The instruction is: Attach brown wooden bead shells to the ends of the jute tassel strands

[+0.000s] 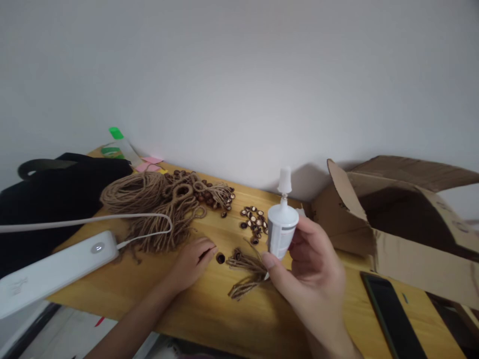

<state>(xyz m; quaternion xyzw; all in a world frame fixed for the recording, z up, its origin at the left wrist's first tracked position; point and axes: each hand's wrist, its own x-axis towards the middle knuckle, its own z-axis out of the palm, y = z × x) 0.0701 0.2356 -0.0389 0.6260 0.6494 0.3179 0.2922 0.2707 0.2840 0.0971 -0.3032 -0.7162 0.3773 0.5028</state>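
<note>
My right hand (314, 279) grips a white glue tube (280, 229) with a narrow white cap, held nearly upright above the table. Behind and below the tube lies a small bundle of brown twine (245, 271), its right end partly hidden by my thumb. My left hand (194, 262) rests loosely curled on the wood, a small gap between thumb and fingers and nothing visible in it. Just right of its fingertips sits a single dark brown cap-like piece (220, 258). More such pieces (254, 219), some showing pale insides, lie scattered behind the tube.
A coil of twine (134, 192) and knotted twine pieces (168, 224) cover the back left. A white power strip (63, 267) with a cable and a black bag (56, 194) lie left. An open cardboard box (404, 214) and a phone (391, 314) are at right, a wall (239, 89) behind.
</note>
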